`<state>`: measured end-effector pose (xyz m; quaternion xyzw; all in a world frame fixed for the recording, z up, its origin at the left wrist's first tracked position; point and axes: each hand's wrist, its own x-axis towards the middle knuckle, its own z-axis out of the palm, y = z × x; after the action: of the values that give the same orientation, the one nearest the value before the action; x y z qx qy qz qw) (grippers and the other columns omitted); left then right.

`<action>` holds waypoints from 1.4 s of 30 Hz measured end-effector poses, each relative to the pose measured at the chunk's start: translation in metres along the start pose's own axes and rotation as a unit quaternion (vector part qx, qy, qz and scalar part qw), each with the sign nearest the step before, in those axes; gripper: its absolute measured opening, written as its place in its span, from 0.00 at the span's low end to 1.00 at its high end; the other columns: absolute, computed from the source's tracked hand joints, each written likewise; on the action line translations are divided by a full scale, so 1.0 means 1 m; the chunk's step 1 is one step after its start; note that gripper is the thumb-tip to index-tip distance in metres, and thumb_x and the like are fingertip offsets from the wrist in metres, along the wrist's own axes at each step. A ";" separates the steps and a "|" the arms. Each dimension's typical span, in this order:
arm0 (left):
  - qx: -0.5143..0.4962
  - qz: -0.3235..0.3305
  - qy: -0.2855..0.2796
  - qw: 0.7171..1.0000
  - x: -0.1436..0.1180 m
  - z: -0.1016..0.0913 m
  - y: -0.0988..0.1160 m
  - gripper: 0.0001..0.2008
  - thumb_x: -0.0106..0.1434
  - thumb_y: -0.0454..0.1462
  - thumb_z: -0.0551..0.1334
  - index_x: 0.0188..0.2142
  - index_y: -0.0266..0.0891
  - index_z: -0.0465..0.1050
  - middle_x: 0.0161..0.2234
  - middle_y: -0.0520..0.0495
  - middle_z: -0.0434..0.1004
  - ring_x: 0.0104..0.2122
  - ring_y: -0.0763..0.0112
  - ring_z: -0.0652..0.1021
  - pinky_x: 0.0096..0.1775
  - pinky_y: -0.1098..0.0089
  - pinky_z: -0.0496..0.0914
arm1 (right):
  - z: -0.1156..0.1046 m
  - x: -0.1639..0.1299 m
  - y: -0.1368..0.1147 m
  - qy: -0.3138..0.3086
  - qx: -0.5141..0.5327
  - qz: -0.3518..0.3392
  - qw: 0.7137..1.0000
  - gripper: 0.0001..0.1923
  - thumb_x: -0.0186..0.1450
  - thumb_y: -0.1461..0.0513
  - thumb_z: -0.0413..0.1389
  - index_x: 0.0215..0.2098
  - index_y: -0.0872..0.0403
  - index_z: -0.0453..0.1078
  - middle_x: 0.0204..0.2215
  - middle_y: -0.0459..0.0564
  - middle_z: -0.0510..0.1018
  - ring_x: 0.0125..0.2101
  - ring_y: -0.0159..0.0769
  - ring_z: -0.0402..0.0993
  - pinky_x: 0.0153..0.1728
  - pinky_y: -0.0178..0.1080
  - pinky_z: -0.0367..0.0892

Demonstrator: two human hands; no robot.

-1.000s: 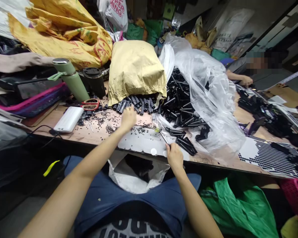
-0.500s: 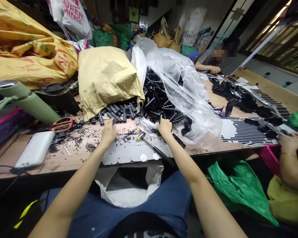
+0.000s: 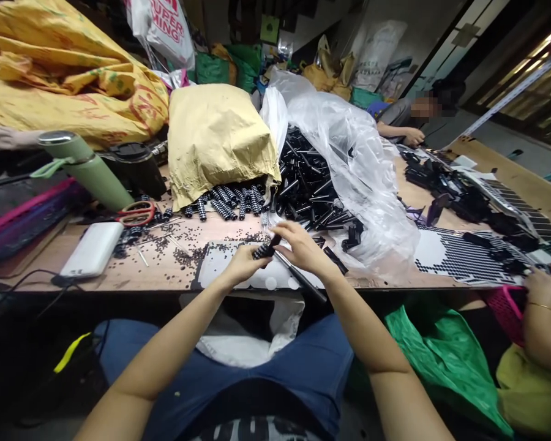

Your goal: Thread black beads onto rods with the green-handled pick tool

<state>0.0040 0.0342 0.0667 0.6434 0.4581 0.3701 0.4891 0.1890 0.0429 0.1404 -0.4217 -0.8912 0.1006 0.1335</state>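
Over the near edge of the table, my left hand (image 3: 242, 264) is closed around a small black-and-white ringed cylinder (image 3: 259, 252). My right hand (image 3: 305, 248) pinches a short black tube (image 3: 274, 241), tilted and held against the cylinder's end; whether one sits inside the other I cannot tell. Beneath my right hand lies a hammer (image 3: 305, 285) with a black handle, its head hidden by the hands. Under both hands is a white sheet (image 3: 224, 272). More ringed cylinders (image 3: 224, 205) spill from a yellow paper sack (image 3: 223, 138). A pile of black tubes (image 3: 303, 177) lies in a clear plastic bag (image 3: 362, 165).
Small dark discs (image 3: 179, 245) are scattered at left, near red-handled scissors (image 3: 136, 213), a white power bank (image 3: 93, 250) and a green flask (image 3: 94, 171). A co-worker's hand (image 3: 546, 288) is at far right; another person (image 3: 408, 125) sits beyond black parts (image 3: 454, 190).
Both hands have come back from the piles and met above the white sheet. My left hand now has a ringed cylinder, my right a black tube. The view has shifted slightly left.
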 end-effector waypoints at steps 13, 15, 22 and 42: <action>-0.362 -0.087 0.047 0.927 -0.030 -0.007 0.012 0.25 0.55 0.52 0.65 0.44 0.36 0.69 0.24 0.55 0.67 0.16 0.81 0.66 0.16 0.79 0.60 | 0.052 -0.025 -0.023 0.122 0.176 0.014 0.977 0.60 0.46 0.50 0.70 0.67 0.57 0.42 0.62 0.66 0.57 0.63 0.51 0.54 0.62 0.52 0.54; -0.372 -0.090 0.053 0.922 -0.035 -0.006 0.015 0.25 0.57 0.51 0.64 0.46 0.37 0.68 0.20 0.58 0.64 0.12 0.83 0.61 0.13 0.80 0.53 | 0.054 -0.032 -0.028 0.120 0.220 -0.008 0.968 0.60 0.45 0.49 0.70 0.66 0.54 0.43 0.62 0.63 0.57 0.62 0.50 0.56 0.62 0.51 0.56; -0.392 -0.117 0.123 0.904 -0.039 0.006 0.017 0.21 0.57 0.48 0.63 0.44 0.35 0.71 0.18 0.57 0.67 0.11 0.80 0.65 0.13 0.79 0.56 | 0.063 -0.034 -0.045 0.163 0.269 -0.073 0.947 0.63 0.42 0.47 0.71 0.66 0.51 0.42 0.63 0.61 0.55 0.64 0.49 0.53 0.64 0.50 0.53; -0.313 -0.212 0.139 0.915 -0.016 0.001 -0.006 0.19 0.63 0.50 0.55 0.34 0.34 0.70 0.21 0.52 0.67 0.13 0.76 0.69 0.17 0.75 0.64 | 0.104 -0.001 -0.041 0.093 0.234 0.010 0.968 0.53 0.47 0.59 0.66 0.64 0.55 0.44 0.60 0.62 0.58 0.61 0.50 0.56 0.62 0.52 0.56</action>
<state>-0.0012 0.0189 0.0597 0.2877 0.5077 0.4678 0.6638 0.1262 0.0091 0.0542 -0.3952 -0.8221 0.2683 0.3099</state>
